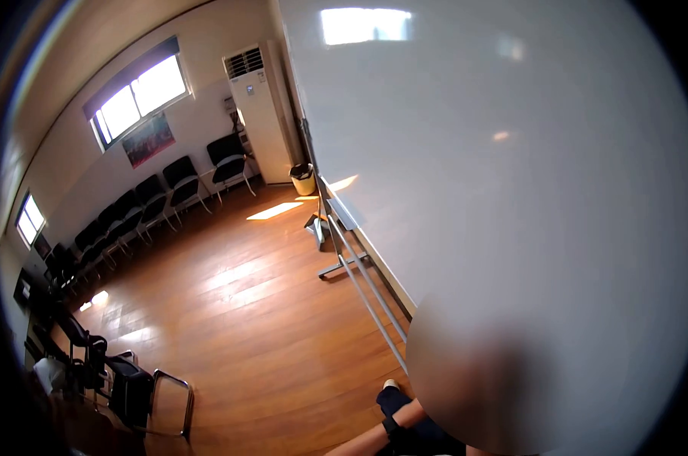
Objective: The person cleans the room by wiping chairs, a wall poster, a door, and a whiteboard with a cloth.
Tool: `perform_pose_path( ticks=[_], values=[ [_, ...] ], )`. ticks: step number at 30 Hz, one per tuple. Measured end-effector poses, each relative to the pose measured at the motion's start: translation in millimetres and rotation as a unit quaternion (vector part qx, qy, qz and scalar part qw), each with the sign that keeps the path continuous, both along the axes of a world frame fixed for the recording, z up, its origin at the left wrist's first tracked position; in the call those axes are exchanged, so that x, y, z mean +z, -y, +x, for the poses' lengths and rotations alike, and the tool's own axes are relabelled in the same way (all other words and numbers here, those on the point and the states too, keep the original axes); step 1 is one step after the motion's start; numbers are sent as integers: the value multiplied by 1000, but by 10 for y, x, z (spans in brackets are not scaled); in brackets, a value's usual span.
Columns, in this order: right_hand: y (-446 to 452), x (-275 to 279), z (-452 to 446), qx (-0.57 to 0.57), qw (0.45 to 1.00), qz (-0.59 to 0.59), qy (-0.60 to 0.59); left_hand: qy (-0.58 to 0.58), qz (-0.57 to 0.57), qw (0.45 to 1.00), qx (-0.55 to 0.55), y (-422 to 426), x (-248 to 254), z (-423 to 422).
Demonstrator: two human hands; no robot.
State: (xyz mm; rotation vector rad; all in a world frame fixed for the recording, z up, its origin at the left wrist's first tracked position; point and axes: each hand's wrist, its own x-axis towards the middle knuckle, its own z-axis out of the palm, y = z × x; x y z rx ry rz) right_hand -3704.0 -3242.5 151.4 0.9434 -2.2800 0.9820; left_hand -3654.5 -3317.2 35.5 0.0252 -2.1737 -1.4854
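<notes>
A large whiteboard [542, 205] on a wheeled metal stand [370, 292] fills the right side of the view. My left forearm reaches up from the bottom edge, with a dark wristband [392, 428] on it. Only the base of my left hand [412, 413] shows; a round blurred patch hides its fingers. Within that patch, before the lower part of the board, is a smeared skin-coloured and dark shape [496, 395]. Whether this is my right hand, I cannot make out. Below my left hand are a dark trouser leg and a light shoe [390, 384].
Black chairs [180, 175] line the far wall, and more seats [131, 387] stand at the lower left. Beside a tall air conditioner [260, 114] is a yellow bin [303, 182]. A dustpan [316, 230] rests near the stand's foot on the wooden floor [260, 334].
</notes>
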Motion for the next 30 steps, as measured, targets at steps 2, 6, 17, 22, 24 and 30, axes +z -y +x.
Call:
perform_pose_path(
  ticks=[2,6,17,22,24,30],
  values=[
    [462,23,-101,40,999,-16,-2,49,91,994,18,442,152,-155],
    [1380,29,-463,126,991,-21,27,73,-66,995,35,1431,199,-471],
    [3537,-322,-1033,233,966,29,112,44,276,960,-31,3371,-98,-938],
    [4485,-629,-1232,186,954,155,175,118,242,958,-101,4188,-585,-1044],
    [4945,-726,-1372,180,937,212,210,132,302,937,-119,4540,-628,-1042],
    [6228,-1150,-1604,217,923,199,248,163,338,906,-195,5715,-792,-1026]
  ],
)
